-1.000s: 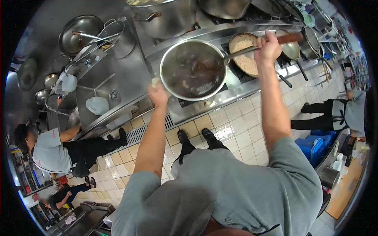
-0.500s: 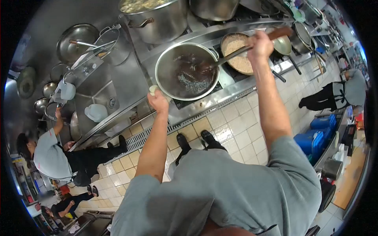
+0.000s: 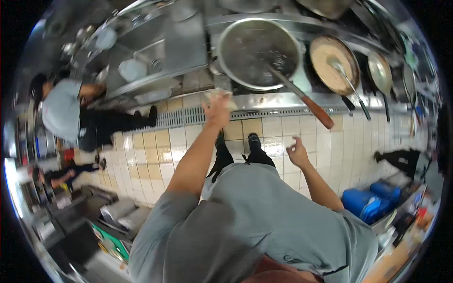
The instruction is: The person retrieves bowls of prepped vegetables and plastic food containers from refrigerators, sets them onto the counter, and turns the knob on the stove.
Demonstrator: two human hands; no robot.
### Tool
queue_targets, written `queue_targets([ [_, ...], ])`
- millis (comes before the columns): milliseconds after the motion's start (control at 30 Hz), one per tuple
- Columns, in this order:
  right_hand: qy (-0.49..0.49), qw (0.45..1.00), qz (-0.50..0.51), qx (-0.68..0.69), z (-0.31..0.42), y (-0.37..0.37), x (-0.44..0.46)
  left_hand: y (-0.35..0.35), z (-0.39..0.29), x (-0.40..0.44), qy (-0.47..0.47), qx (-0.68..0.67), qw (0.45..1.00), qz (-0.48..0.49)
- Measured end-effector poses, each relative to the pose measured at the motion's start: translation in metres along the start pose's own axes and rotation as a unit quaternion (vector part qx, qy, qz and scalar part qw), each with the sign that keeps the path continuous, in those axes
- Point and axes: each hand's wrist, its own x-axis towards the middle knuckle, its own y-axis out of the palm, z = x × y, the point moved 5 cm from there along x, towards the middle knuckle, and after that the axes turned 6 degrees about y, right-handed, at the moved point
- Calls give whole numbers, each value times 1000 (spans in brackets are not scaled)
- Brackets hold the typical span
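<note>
Your left hand [image 3: 217,112] held a crumpled, off-white cloth [image 3: 225,94] near the front edge of the stove [image 3: 283,100], its blurred fingers pinching the soft folds. Your right hand [image 3: 298,153] hung over the tiled floor [image 3: 278,127], holding nothing visible, with its fingers loosely curled and partly spread.

The large round pot [image 3: 231,47] sat on the stove, its metal wall smooth and its rim bright. Glossy, dark liquid [image 3: 264,59] was already in it, rippled at the surface. The long-handled tool [image 3: 317,112] had its working end in the liquid, unheld, its gray shaft leading to a rounded, reddish-brown grip beyond the rim. Mixing looked paused rather than clearly finished; how much remained could not be told. Beside the pot, a round frying pan [image 3: 355,70] held a thick, pale-beige mixture [image 3: 325,59] and a ladle [image 3: 349,84].
</note>
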Motion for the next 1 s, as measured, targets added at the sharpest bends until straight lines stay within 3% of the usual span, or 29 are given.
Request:
queue_targets([
  [33, -26, 998, 45, -45, -12, 8, -9, 18, 3, -3, -25, -140, 990, -4],
  [67, -73, 988, 97, -93, -10, 20, -10, -4, -6, -17, -31, -153, 986, -65],
  [100, -125, 982, 83, -114, 5, 28, -15, -7, -3, -24, 18, -197, 959, -203],
  [167, -102, 977, 147, -112, 59, 41, -26, -73, 1, -61, 31, -225, 962, -150],
  [233, -149, 965, 192, -98, 73, 84, -24, -81, 13, -116, -2, -150, 968, -199],
  [333, -280, 924, 244, -93, 137, 142, -25, -66, 51, -198, -45, -192, 969, -148],
  [400, -217, 886, 344, -220, 188, 177, -52, -40, 78, -272, -84, -241, 962, -93],
  [500, -280, 844, 374, -263, 194, 254, -43, 2, 132, -399, -164, -319, 932, -58],
  [567, -318, 798, 399, -321, 186, 307, -24, 17, 173, -504, -280, -402, 868, -81],
  [600, -317, 781, 412, -346, 195, 330, -27, 32, 193, -561, -335, -405, 840, -139],
  [667, -289, 759, 439, -385, 219, 378, -38, 40, 214, -677, -452, -397, 767, -222],
  [800, -213, 746, 472, -419, 286, 471, -71, 31, 230, -880, -658, -340, 608, -284],
  [867, -194, 742, 480, -425, 327, 528, -82, 31, 240, -946, -704, -321, 559, -297],
  [933, -185, 739, 486, -428, 372, 597, -85, 69, 257, -1001, -762, -333, 455, -317],
  [1000, -184, 741, 489, -422, 423, 675, -81, 105, 273, -1030, -792, -329, 425, -290],
])
